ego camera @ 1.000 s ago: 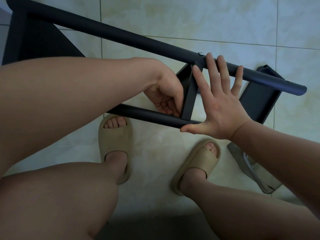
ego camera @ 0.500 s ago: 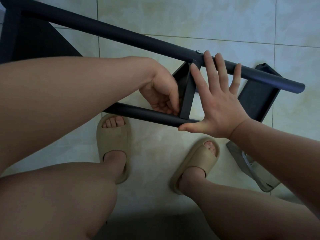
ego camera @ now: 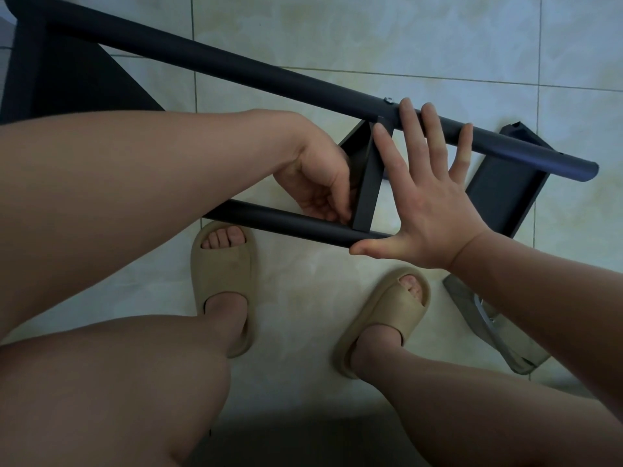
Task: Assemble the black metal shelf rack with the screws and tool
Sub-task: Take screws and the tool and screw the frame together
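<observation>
The black shelf rack [ego camera: 236,67] hangs tilted over the tiled floor [ego camera: 371,35]. Its two tubes run from upper left down to lower right, and past the upper tube's free end is open tile. One crosspiece [ego camera: 369,183] joins them, and one screw [ego camera: 389,100] sits above it. The right hand [ego camera: 428,203] lies flat with fingers spread, bridging both tubes. The left hand [ego camera: 317,183] curls at the crosspiece's foot; I cannot tell what it pinches.
</observation>
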The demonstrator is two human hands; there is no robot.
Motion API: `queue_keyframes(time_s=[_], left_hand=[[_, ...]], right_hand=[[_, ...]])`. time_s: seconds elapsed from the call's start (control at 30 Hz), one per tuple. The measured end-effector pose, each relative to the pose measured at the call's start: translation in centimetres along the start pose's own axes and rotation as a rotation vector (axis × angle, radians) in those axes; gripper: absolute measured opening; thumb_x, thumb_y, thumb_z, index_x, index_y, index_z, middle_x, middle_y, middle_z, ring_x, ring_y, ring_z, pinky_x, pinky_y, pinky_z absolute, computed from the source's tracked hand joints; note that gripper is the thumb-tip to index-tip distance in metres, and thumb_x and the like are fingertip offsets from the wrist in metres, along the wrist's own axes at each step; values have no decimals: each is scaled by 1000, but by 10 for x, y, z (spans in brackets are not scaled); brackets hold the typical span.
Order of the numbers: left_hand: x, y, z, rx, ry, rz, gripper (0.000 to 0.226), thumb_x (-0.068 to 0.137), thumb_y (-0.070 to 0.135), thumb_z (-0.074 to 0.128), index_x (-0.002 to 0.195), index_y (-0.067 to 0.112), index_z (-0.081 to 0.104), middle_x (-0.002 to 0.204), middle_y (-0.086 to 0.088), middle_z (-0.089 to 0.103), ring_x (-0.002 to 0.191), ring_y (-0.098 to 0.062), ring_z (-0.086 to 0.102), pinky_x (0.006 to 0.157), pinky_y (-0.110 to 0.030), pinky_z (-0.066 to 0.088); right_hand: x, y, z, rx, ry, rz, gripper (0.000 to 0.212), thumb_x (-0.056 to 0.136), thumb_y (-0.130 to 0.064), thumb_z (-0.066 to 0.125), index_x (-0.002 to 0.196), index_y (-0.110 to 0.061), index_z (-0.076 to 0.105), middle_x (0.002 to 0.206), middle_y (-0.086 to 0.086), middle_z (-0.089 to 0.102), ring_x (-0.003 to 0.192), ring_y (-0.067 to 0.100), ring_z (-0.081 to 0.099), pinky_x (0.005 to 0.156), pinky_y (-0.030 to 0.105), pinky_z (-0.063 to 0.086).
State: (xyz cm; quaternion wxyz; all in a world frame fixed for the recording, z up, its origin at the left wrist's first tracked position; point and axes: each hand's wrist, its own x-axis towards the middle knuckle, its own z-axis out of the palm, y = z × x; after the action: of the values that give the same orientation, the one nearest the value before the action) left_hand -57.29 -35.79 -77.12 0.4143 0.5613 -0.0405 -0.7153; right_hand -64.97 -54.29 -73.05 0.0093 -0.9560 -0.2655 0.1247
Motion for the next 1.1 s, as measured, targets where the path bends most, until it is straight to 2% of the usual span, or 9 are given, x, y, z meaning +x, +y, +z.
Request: queue_keyframes(time_s=[0.17,0.3,0.5,0.63,0.7,0.77,0.93,1.0,1.1], left_hand=[[1,-12,4,-108,-3,104,21,89,-11,54,91,7,66,84,-7,69,78,-16,66,72,-24,56],[1,-18,7,-188,-41,153,25,89,-13,51,91,6,67,83,-6,73,80,-16,71,73,-23,58],[3,-24,8,-210,-48,165,22,88,-10,53,101,5,64,95,-9,69,93,-21,66,89,-30,54],[-1,-21,2,-91,-85,93,26,90,2,58,115,8,63,108,-8,68,102,-21,64,91,-34,48],[-6,-14,-2,22,-110,19,25,84,17,68,108,16,73,113,-2,72,102,-16,67,94,-35,47],[-8,-4,-4,149,-77,-42,18,77,27,73,94,26,79,105,4,75,95,-12,68,91,-33,46],[-2,14,-5,278,-3,-110,8,86,20,69,89,23,76,88,5,74,83,-11,62,74,-25,43],[-2,16,-5,279,-7,-116,8,87,19,69,90,21,76,87,5,73,82,-11,62,73,-24,44],[-5,15,-6,275,-16,-105,17,85,18,70,101,19,75,97,3,74,90,-13,63,82,-28,47]], right_hand=[[0,0,0,3,-5,2,132,70,-103,27,163,-11,8,168,24,-1,154,46,-5,114,74,-9],[0,0,-1,1,-5,2,132,70,-103,26,163,-11,8,168,25,-1,154,46,-5,114,75,-8],[0,-1,-1,0,-9,4,132,69,-103,29,163,-12,8,168,24,-1,154,46,-5,113,74,-9],[0,-1,-2,-1,-14,5,132,70,-103,27,163,-11,8,168,24,-1,154,46,-5,114,75,-8],[0,-1,-1,-4,-17,8,132,70,-103,27,163,-11,8,168,24,-1,154,46,-5,114,75,-8],[0,0,-1,-8,-21,10,132,70,-103,27,163,-11,8,168,24,-1,154,46,-5,114,75,-7],[0,-1,-2,-9,-20,9,132,69,-103,27,163,-11,9,168,24,-1,154,46,-5,114,75,-7],[0,-1,-1,-5,-17,10,132,69,-103,27,163,-11,9,168,24,-1,154,46,-5,114,75,-8],[0,0,0,-5,-15,9,132,69,-103,27,163,-11,9,168,24,-1,154,46,-5,114,75,-7]])
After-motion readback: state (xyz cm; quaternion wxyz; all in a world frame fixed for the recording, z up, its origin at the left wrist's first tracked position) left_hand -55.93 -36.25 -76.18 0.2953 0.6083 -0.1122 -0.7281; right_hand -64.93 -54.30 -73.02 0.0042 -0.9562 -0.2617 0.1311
